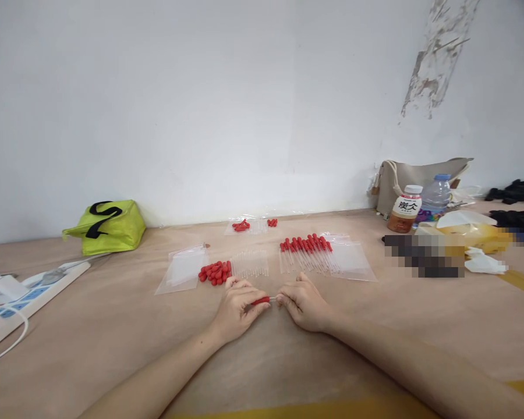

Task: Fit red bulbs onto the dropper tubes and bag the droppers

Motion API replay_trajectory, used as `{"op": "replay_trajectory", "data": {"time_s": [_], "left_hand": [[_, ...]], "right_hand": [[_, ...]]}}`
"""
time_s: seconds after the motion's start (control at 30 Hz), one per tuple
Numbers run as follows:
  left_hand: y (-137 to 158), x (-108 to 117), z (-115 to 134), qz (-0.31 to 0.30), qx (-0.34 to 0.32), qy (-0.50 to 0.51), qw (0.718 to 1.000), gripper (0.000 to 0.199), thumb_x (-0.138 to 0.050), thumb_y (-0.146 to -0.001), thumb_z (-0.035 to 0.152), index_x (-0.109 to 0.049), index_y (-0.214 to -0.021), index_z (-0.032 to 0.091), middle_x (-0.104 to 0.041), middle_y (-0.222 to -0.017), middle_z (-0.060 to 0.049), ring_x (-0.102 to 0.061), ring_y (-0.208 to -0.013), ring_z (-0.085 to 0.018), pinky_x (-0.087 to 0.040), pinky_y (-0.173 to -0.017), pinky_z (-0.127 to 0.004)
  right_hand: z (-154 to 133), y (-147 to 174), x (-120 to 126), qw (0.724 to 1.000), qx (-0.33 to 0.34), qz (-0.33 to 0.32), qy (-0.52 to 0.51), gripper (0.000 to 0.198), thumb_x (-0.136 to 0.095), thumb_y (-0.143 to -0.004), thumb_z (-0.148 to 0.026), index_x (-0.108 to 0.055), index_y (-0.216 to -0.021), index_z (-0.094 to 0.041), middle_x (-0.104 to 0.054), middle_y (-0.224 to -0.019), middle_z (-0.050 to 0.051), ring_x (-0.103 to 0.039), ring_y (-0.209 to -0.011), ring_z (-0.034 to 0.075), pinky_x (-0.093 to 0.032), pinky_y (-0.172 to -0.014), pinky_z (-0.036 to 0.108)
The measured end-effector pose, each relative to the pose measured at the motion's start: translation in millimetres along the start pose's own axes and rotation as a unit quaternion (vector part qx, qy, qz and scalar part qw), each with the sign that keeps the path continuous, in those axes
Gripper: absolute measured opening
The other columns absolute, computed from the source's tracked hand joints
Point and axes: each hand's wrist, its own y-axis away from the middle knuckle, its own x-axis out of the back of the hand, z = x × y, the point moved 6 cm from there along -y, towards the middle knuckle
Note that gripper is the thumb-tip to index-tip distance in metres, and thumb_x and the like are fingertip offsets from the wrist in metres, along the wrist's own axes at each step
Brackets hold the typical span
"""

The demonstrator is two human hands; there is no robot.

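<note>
1 red bulb [261, 301] (head view): over the tabletop [248, 375].
Left grip [238, 309]: closed around the bulb.
Right grip [304, 305]: pinching a thin pale tube [273, 298] that meets the bulb.
Red bulb pile [215, 272]: beyond the left grip, beside bare tubes [250, 265].

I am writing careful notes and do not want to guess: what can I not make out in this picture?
In the head view:
- Thin tube: right end hidden by the right hand.
- Red bulb: left end covered by the left hand.
- Dark thing at right: blurred by pixel blocks.
- Power strip: cut off by the left edge.
</note>
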Motion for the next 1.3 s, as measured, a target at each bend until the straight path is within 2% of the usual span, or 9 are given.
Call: {"op": "replay_trajectory", "data": {"time_s": [0.2, 0.3, 0.37, 0.43, 0.53, 0.67, 0.87, 1.13, 1.3], "left_hand": [[1.1, 0.3, -12.9, 0.017, 0.014, 0.005, 1.000, 0.019, -0.049, -0.085, 0.033, -0.063, -0.080, 0.022, -0.066, -0.075, 0.000, -0.053, -0.070, -0.016, -0.029, -0.078, -0.035], [4.6, -1.8, -21.1, 0.038, 0.040, 0.028, 0.998, 0.020, -0.052, -0.082, 0.033, -0.057, -0.100, 0.025, -0.063, -0.091, -0.002, -0.053, -0.081, -0.018, -0.035, -0.077, -0.033], [7.5, -1.3, -28.4, 0.068, 0.085, 0.042, 0.993, 0.036, -0.054, -0.080, 0.033, -0.047, -0.114, 0.024, -0.058, -0.099, -0.004, -0.052, -0.082, -0.018, -0.040, -0.070, -0.030], [8.5, -3.9, -31.3, 0.056, 0.108, 0.050, 0.991, 0.036, -0.054, -0.079, 0.030, -0.045, -0.114, 0.023, -0.055, -0.097, -0.004, -0.052, -0.074, -0.016, -0.042, -0.064, -0.027], [5.8, -9.5, -23.8, -0.012, 0.065, 0.052, 0.996, 0.015, -0.050, -0.081, 0.025, -0.056, -0.094, 0.020, -0.055, -0.089, -0.003, -0.052, -0.071, -0.014, -0.043, -0.066, -0.026], [3.8, -9.3, -15.6, -0.043, 0.012, 0.054, 0.998, 0.014, -0.047, -0.083, 0.022, -0.061, -0.087, 0.019, -0.059, -0.088, -0.004, -0.054, -0.084, -0.017, -0.043, -0.076, -0.029], [4.7, -12.9, -18.6, -0.055, 0.006, 0.070, 0.996, 0.025, -0.045, -0.085, 0.024, -0.060, -0.104, 0.022, -0.062, -0.107, -0.005, -0.055, -0.099, -0.018, -0.043, -0.087, -0.034], [4.5, -15.0, -20.6, -0.061, 0.011, 0.070, 0.996, 0.027, -0.046, -0.085, 0.025, -0.060, -0.107, 0.023, -0.061, -0.111, -0.004, -0.055, -0.102, -0.018, -0.043, -0.090, -0.033], [5.2, -15.1, -19.1, -0.064, 0.012, 0.056, 0.996, 0.027, -0.045, -0.085, 0.025, -0.060, -0.109, 0.023, -0.061, -0.111, -0.004, -0.055, -0.103, -0.017, -0.043, -0.090, -0.033]], "right_hand": [[-8.7, -2.8, 5.5, 0.995, 0.028, -0.027, 0.091, 0.024, -0.038, -0.087, -0.027, -0.060, -0.079, -0.019, -0.061, -0.078, 0.004, -0.050, -0.076, 0.014, -0.022, -0.067, 0.028], [-5.2, -3.4, 10.3, 0.992, 0.019, -0.038, 0.117, 0.025, -0.041, -0.085, -0.026, -0.062, -0.075, -0.019, -0.061, -0.078, 0.004, -0.050, -0.075, 0.015, -0.023, -0.067, 0.029], [12.7, -7.7, 17.4, 0.993, -0.046, -0.016, 0.111, 0.028, -0.039, -0.085, -0.027, -0.062, -0.072, -0.019, -0.062, -0.074, 0.004, -0.051, -0.072, 0.014, -0.024, -0.067, 0.028], [41.8, -14.9, 27.5, 0.984, -0.150, 0.035, 0.088, 0.030, -0.036, -0.086, -0.028, -0.062, -0.074, -0.019, -0.062, -0.071, 0.002, -0.053, -0.068, 0.014, -0.026, -0.064, 0.026], [85.1, -27.3, 39.3, 0.947, -0.287, 0.126, 0.070, 0.023, -0.038, -0.085, -0.029, -0.059, -0.091, -0.021, -0.064, -0.076, 0.002, -0.056, -0.073, 0.016, -0.028, -0.064, 0.026], [112.4, -42.9, 34.3, 0.912, -0.363, 0.150, 0.117, 0.023, -0.043, -0.081, -0.028, -0.054, -0.097, -0.017, -0.065, -0.080, 0.006, -0.057, -0.081, 0.021, -0.028, -0.070, 0.030], [118.1, -42.7, 19.1, 0.896, -0.393, 0.127, 0.166, 0.020, -0.043, -0.077, -0.027, -0.055, -0.089, -0.017, -0.065, -0.078, 0.008, -0.058, -0.075, 0.022, -0.026, -0.071, 0.034], [109.0, -48.6, 18.3, 0.909, -0.363, 0.114, 0.167, 0.021, -0.042, -0.078, -0.032, -0.058, -0.077, -0.019, -0.065, -0.078, 0.004, -0.056, -0.079, 0.019, -0.024, -0.073, 0.034], [94.7, -64.4, 0.5, 0.921, -0.340, 0.031, 0.189, 0.022, -0.046, -0.074, -0.033, -0.063, -0.076, -0.018, -0.065, -0.086, 0.008, -0.055, -0.086, 0.021, -0.023, -0.078, 0.036]]}}
